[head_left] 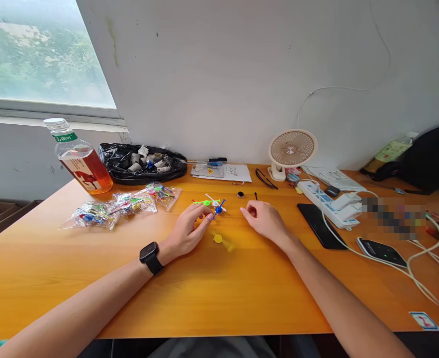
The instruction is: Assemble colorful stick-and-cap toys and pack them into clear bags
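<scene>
While our left hand [189, 227] pinches a blue plastic piece [218, 210] over the table [189, 298], our right hand [267, 219] sits loosely curled, and we cannot tell whether it holds anything. Beyond our left fingertips lie green [206, 203] and white pieces [215, 203]; a blurred yellow piece [218, 239] shows nearer us.

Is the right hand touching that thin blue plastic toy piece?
No, orange-brown wooden desk shows between the right hand and the blue piece.

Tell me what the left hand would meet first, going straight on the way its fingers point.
The left hand would probably meet the blue piece right ahead; whether they touch is unclear.
</scene>
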